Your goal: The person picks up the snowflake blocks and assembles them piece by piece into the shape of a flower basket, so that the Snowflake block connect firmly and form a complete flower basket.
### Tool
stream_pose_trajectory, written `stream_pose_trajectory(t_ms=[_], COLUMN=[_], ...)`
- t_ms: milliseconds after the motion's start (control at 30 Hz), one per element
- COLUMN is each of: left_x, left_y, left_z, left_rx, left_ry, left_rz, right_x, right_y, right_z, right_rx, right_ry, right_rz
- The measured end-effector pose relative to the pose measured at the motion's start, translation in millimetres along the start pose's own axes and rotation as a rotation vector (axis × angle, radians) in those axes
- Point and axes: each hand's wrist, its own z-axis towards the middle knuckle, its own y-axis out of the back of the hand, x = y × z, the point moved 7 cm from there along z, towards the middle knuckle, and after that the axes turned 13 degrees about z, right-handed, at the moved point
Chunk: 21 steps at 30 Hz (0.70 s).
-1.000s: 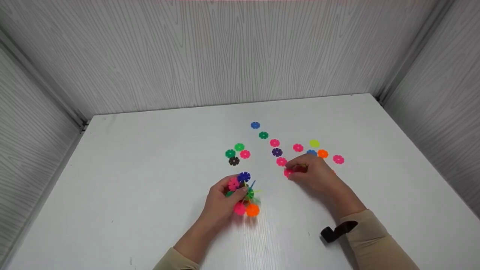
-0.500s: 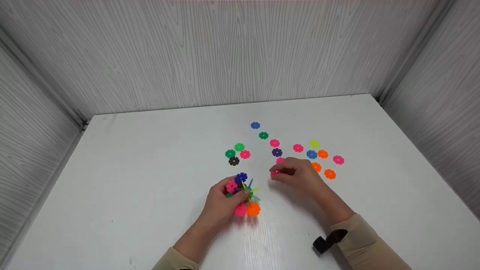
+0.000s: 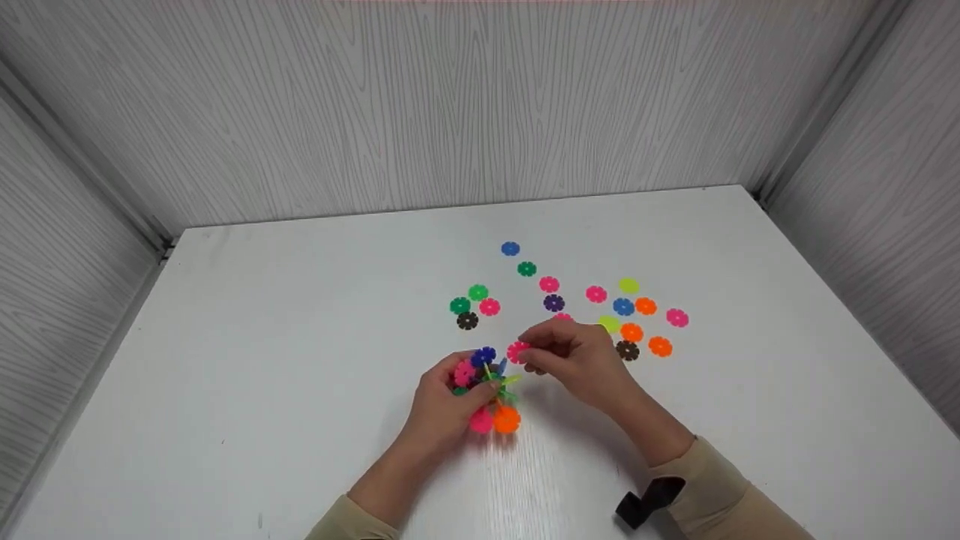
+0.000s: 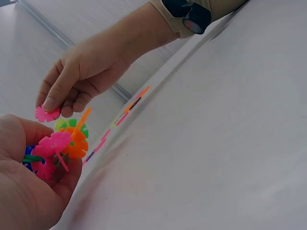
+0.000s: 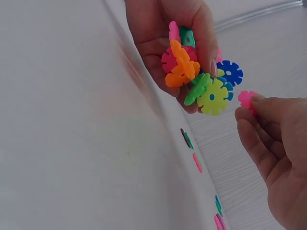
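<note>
a many-coloured cluster of slotted, flower-shaped plastic discs (image 3: 501, 388) sits, in the head view, in the left hand (image 3: 441, 405), above the glossy white table (image 3: 300, 360); the thumb lies across its near side and the fingers go behind, a close hold that seems meant to steady the middle while the outer discs stick out. just to its right, with a gap between, the right hand (image 3: 581, 364) pinches a small bright-pink slotted plastic disc (image 3: 516, 352) by one edge, likely to keep the far notches bare. other loose discs lie flat farther off, such as a dark-brown slotted disc (image 3: 467, 321) and a purple slotted disc (image 3: 553, 303), mostly spaced so that each could be picked singly. in the left wrist view the right hand comes in from above, its thumb on the pink disc's upper edge, and the left palm cups the cluster, probably for support. in the right wrist view a yellow-green slotted disc (image 5: 216, 104) and a dark-blue slotted disc (image 5: 235, 73) jut out on the side nearest the pink one, clear of the left fingers; how the discs join under the thumb is hard to tell.
</note>
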Motion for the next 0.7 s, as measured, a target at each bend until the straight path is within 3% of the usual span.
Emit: stream_pose_trajectory(t_ms=[267,500,700], left_x=[-2.5,-3.7,-3.8], left_y=[-0.3,2.2,1.0], left_z=[-1.0,-3.5,-2.4], left_rx=[-0.012,-0.05,-0.042], left_ry=[-0.043,-0.017,0.011], left_rz=[0.001,-0.017,-0.031], right_x=[2.8,0.8,-2.5], right_y=[-10.1,-16.7,-15.1], right_z=[0.1,-2.2,-2.8], right_rx=[0.022,0.015,0.014], right_ry=[0.099,0.095,0.076], right_rz=[-0.065,-0.088,-0.055])
